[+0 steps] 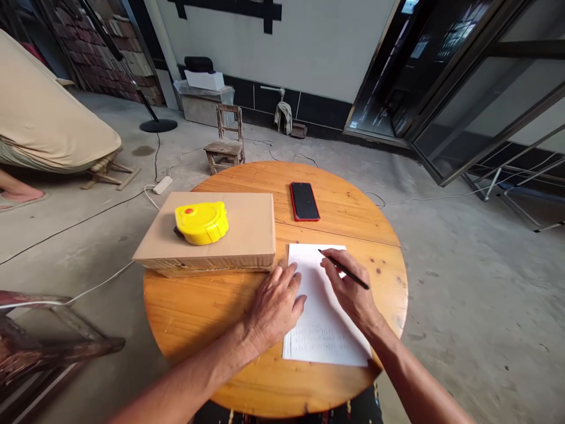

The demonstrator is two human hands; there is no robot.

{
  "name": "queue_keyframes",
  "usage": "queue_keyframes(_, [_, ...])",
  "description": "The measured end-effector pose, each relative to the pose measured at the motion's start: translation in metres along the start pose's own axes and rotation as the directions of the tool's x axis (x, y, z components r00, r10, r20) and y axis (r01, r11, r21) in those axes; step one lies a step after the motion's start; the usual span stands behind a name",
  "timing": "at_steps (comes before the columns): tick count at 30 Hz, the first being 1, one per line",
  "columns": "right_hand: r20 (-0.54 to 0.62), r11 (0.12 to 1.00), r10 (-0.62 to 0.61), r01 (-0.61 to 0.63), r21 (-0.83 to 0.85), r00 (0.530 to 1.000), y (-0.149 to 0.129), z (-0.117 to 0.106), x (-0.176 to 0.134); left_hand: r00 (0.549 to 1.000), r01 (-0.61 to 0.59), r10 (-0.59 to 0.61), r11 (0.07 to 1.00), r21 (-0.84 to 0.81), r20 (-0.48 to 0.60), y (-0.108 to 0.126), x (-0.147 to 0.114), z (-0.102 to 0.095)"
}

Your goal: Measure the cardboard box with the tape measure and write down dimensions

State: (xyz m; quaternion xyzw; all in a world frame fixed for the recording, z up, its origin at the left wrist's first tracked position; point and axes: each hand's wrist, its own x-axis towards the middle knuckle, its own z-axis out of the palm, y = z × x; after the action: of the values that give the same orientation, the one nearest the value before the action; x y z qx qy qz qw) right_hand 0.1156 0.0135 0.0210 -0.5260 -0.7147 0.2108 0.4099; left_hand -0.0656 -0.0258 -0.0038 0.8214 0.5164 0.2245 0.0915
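A white sheet of paper [315, 312] lies on the round wooden table [353, 197], with rows of faint writing near its lower end. My right hand [351, 285] is closed around a black pen [356, 279], its tip over the upper part of the sheet. On the sheet's left edge rests my left hand [276, 303], fingers stretched out and holding nothing. Just beyond that hand sits a brown cardboard box [247, 227]. A yellow tape measure [202, 222] with a red button lies on the box.
Behind the paper lies a phone [304, 201] in a red case. A small wooden chair [225, 144] stands past the table. At the left are a cloth-covered seat [53, 112], a person's foot [20, 194] and cables on the floor. A glass door [485, 100] stands at right.
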Motion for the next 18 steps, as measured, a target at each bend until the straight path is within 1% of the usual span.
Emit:
queue_keyframes(1, [0.067, 0.982, -0.087, 0.097, -0.163, 0.994, 0.002, -0.005, -0.002, 1.0, 0.0, -0.001, 1.0, 0.016, 0.014, 0.001, -0.001, -0.001])
queue_keyframes(2, [0.159, 0.928, -0.153, 0.197, -0.316, 0.975, 0.005, -0.01, -0.003, 1.0, 0.001, -0.002, 1.0, 0.03, 0.025, 0.003, -0.001, -0.003])
queue_keyframes(3, [0.251, 0.855, -0.186, 0.283, -0.435, 0.95, 0.007, -0.014, -0.004, 1.0, 0.002, -0.003, 0.999, 0.041, 0.031, 0.005, -0.002, -0.005])
queue_keyframes(4, [0.327, 0.783, -0.197, 0.349, -0.515, 0.924, 0.01, -0.017, -0.005, 0.999, 0.004, -0.005, 0.999, 0.05, 0.033, 0.007, -0.003, -0.007])
queue_keyframes(5, [0.377, 0.724, -0.198, 0.394, -0.566, 0.905, 0.011, -0.019, -0.005, 0.999, 0.005, -0.006, 0.998, 0.058, 0.031, 0.01, -0.003, -0.01])
queue_keyframes(6, [0.402, 0.687, -0.197, 0.418, -0.594, 0.894, 0.012, -0.021, -0.006, 1.0, 0.004, -0.006, 0.998, 0.065, 0.03, 0.012, -0.005, -0.012])
queue_keyframes(9, [0.38, 0.67, -0.193, 0.405, -0.623, 0.905, 0.012, -0.022, -0.01, 0.999, 0.008, -0.011, 0.996, 0.083, 0.031, 0.019, -0.012, -0.02])
queue_keyframes(12, [0.315, 0.704, -0.196, 0.356, -0.614, 0.929, 0.012, -0.026, -0.021, 1.0, 0.019, -0.019, 0.996, 0.084, 0.004, 0.024, -0.029, -0.027])
queue_keyframes(15, [0.258, 0.749, -0.194, 0.313, -0.585, 0.946, 0.016, -0.032, -0.035, 0.995, 0.028, -0.024, 0.999, 0.038, -0.092, 0.021, -0.058, -0.033])
queue_keyframes(18, [0.211, 0.781, -0.199, 0.285, -0.556, 0.957, 0.023, -0.038, -0.046, 0.968, 0.083, -0.077, 0.997, 0.012, -0.24, 0.006, -0.089, -0.041])
